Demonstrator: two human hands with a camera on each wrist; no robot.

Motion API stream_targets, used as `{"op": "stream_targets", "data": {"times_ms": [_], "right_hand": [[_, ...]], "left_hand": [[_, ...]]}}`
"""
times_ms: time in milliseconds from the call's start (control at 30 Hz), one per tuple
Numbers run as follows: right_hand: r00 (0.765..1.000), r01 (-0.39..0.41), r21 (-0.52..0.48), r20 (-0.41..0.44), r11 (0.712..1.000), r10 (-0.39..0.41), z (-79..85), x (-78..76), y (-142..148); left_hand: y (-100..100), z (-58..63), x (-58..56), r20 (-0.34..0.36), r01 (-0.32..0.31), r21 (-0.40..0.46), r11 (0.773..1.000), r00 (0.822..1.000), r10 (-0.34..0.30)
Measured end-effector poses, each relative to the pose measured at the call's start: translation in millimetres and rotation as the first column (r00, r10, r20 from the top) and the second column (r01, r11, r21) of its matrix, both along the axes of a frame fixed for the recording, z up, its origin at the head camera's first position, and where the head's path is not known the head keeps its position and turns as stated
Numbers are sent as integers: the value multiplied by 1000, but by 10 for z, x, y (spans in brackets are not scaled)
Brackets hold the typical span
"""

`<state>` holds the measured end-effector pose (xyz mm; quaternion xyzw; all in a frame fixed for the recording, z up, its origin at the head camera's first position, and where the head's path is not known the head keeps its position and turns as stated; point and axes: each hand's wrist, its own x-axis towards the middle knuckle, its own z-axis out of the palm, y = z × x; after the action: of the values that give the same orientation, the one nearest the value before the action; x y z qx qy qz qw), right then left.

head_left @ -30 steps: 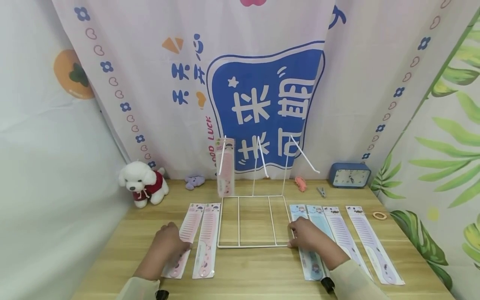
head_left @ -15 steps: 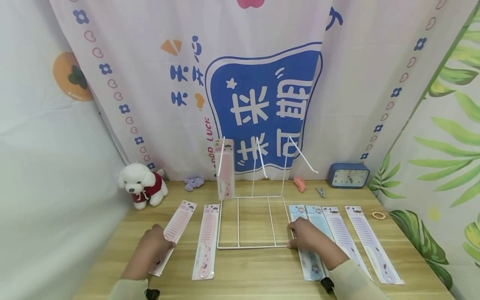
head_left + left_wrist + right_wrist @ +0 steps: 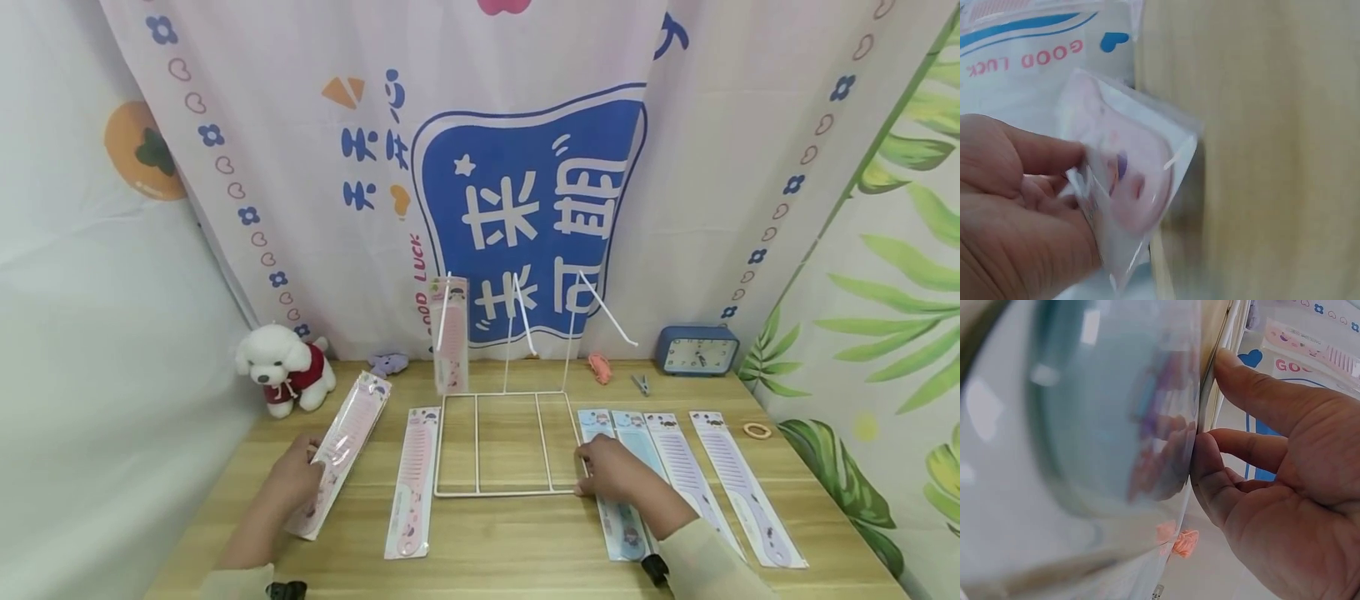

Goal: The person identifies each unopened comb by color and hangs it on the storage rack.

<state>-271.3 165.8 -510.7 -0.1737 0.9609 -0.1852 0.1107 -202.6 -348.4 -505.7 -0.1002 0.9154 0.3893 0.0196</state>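
My left hand (image 3: 296, 475) grips a packaged pink comb (image 3: 348, 446) by its lower part, tilted and its upper end raised toward the back. In the left wrist view, thumb and fingers pinch the clear wrapper around the comb's handle (image 3: 1147, 181). My right hand (image 3: 615, 471) holds the right front corner of a white wire display rack (image 3: 510, 493), beside a packaged blue comb (image 3: 624, 525). The right wrist view has its bent fingers at the rack's edge. Another packaged pink comb (image 3: 452, 333) hangs on the rack's left hook; the middle hook (image 3: 525, 317) and right hook (image 3: 609, 308) are bare.
Another pink comb (image 3: 411, 483) lies left of the rack. Right of it lie a second blue comb (image 3: 637, 442) and purple combs (image 3: 738, 483). Behind are a plush dog (image 3: 288, 367), purple item (image 3: 387, 364), coral item (image 3: 600, 367), clip (image 3: 641, 384), clock (image 3: 697, 350) and wooden ring (image 3: 757, 430).
My left hand has moved left, lifting the pink comb from beside the other one and turning its upper end up. My right hand stays at the rack's corner.
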Motion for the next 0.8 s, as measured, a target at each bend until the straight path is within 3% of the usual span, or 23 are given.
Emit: {"op": "stream_targets", "data": {"times_ms": [133,233,333,467,700,800], "right_hand": [[1000,5,2,6,1000,-5,3,-9,1],[1000,4,5,9,1000,-4,7,-12,-2],[1000,6,2,11,1000,-6,3,-9,1],[1000,5,-1,8,1000,-5,-8,-9,2],[1000,-9,-1,0,1000,9,-14,-8,0],[1000,-5,-7,0,1000,5,-21,-12,8]], "left_hand": [[-6,64,-22,-80,44,122,992,996,-34],[37,119,-6,-133,116,245,963,987,-85],[114,182,26,-188,199,342,919,972,-140],[226,251,66,-272,310,405,860,939,-210],[415,320,54,-408,487,382,785,851,-330],[489,353,46,-431,539,388,747,823,-370]]}}
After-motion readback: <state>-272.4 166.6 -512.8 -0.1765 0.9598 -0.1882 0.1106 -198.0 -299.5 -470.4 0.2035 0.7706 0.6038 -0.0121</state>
